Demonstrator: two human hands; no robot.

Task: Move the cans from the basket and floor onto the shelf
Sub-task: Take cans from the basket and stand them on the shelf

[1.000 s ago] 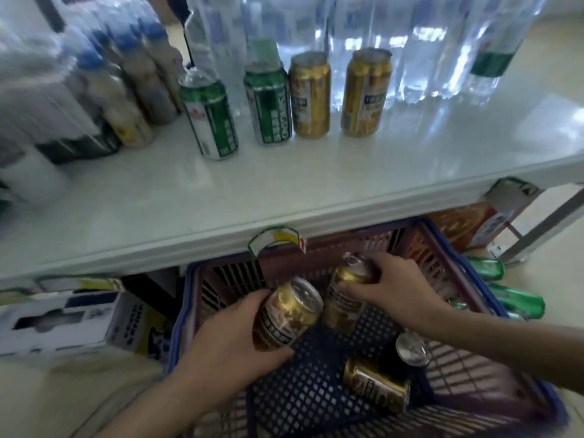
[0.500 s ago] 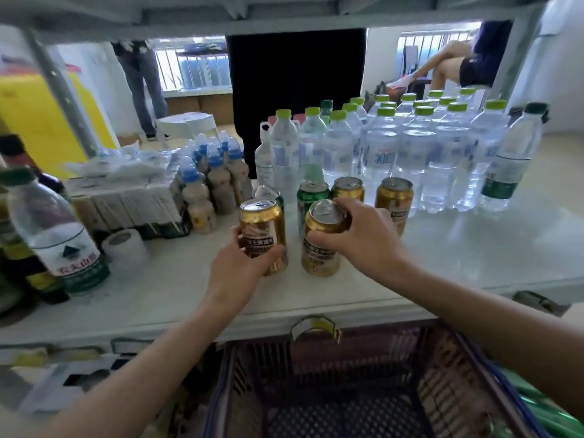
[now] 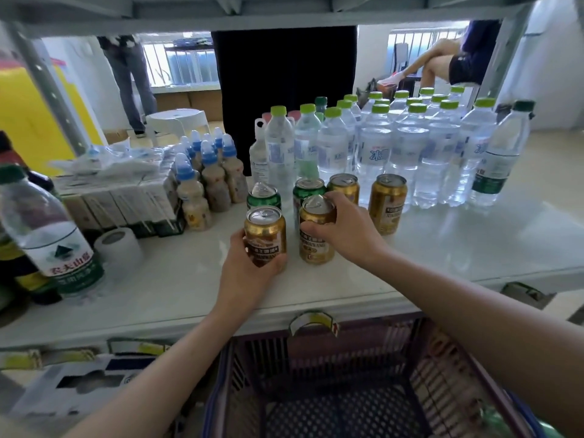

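White shelf board (image 3: 458, 248) crowded with drinks, seen from above at close range, with a metal upper shelf overhead and a room with people's legs beyond. Fingers of the left hand (image 3: 249, 263) wrap around the lower half of a gold can (image 3: 266, 235), clamped on it as it stands upright on the shelf. Fingers of the right hand (image 3: 343, 230) close over the upper side of a second gold can (image 3: 317, 233), also upright, just beside the first. Directly behind them stand two green cans (image 3: 264, 197) and two more gold cans (image 3: 388, 202), and behind those a block of clear water bottles (image 3: 410, 153) with green caps. Small blue-capped bottles (image 3: 205, 178) sit to the left. Both held cans look shiny, undented, pull tabs up. This appears to be the placing step: each can seems set down, so the next move calls for letting go without tipping them, then reaching down again. A purple mesh basket (image 3: 316, 358) sits below the shelf edge; its contents cannot be made out
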